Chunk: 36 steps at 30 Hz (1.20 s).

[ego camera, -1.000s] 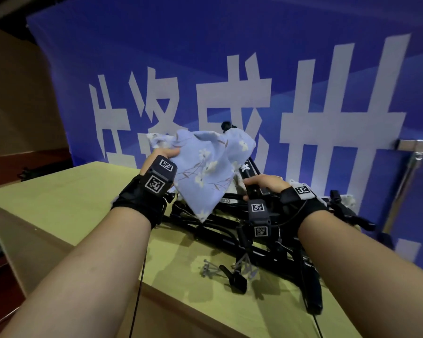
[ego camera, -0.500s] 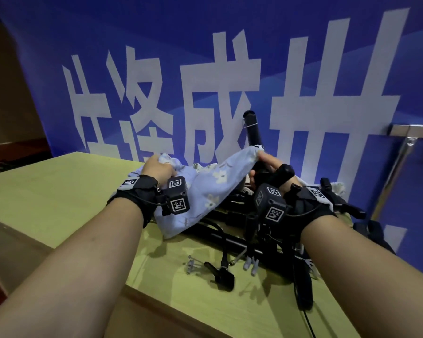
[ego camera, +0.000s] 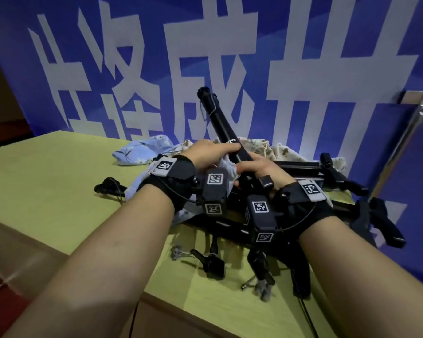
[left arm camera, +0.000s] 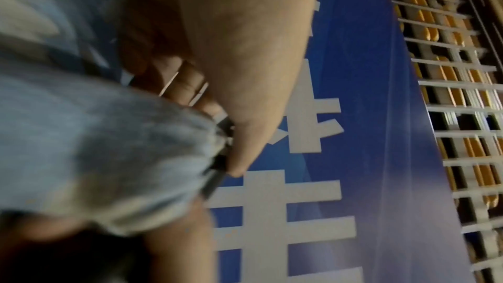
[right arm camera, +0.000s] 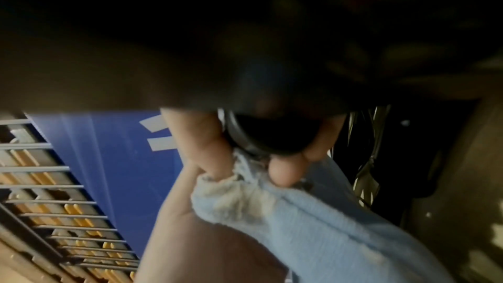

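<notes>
Bits of black gear point(ego camera: 214, 264) lie nearest me on the bench point(ego camera: 59, 186); past them my left hand point(ego camera: 205, 154) and my right hand point(ego camera: 261, 169) meet on a black pole point(ego camera: 216, 118); my right fingers point(right arm camera: 207, 147) are curled round the pole and pinch the edge of the blue cloth point(right arm camera: 340, 223); my left fingers point(ego camera: 226, 149) are wrapped over pole and cloth too; the pole tilts up from a pile of black stands point(ego camera: 340, 179); the cloth spreads on the bench under my left wrist; a blue wall with white letters point(ego camera: 303, 57) is farthest.
</notes>
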Each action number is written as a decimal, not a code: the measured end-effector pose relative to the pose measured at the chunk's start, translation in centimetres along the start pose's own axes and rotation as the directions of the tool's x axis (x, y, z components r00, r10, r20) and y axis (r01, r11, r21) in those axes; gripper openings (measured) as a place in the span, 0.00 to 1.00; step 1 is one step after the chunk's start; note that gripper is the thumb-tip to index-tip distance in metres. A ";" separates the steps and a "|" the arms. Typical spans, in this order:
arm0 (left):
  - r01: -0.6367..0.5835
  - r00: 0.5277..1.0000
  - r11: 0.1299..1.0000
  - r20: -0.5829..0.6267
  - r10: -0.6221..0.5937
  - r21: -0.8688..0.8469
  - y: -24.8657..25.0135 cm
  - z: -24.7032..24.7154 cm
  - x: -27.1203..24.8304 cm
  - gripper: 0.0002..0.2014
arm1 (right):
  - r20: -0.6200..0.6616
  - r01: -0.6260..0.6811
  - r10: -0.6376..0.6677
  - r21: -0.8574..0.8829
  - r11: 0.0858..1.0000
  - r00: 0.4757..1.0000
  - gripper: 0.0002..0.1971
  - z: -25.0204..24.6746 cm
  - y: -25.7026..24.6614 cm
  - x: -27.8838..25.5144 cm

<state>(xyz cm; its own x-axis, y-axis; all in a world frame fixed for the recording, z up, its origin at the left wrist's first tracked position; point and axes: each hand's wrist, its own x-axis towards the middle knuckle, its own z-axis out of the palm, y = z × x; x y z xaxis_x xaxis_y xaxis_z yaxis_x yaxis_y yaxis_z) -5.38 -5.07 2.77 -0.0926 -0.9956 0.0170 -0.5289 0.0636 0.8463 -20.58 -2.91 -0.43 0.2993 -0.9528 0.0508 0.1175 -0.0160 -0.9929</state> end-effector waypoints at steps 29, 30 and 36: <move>-0.012 0.977 0.902 0.186 0.102 -0.431 -2.3 1.1 0.4 0.19 | -0.170 0.003 0.040 0.241 0.971 0.985 0.18 -0.9 1.7 0.8; -0.025 0.978 0.903 0.175 0.110 -0.429 -2.3 1.1 0.5 0.19 | -0.188 -0.001 0.044 0.225 0.974 0.981 0.16 -1.1 1.6 0.7; -0.080 0.997 0.900 -0.018 0.080 -0.429 -2.0 0.6 1.1 0.19 | -0.304 0.047 0.001 0.151 0.987 0.953 0.05 -1.4 1.1 0.5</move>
<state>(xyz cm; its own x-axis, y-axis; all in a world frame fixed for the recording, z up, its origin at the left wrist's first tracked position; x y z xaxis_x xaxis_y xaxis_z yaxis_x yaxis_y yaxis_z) -4.88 -6.24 0.76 -0.1190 -0.9884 0.0942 -0.1066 0.1071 0.9885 -21.60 -3.79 -1.68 -0.0022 -0.9999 0.0147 0.2736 -0.0148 -0.9617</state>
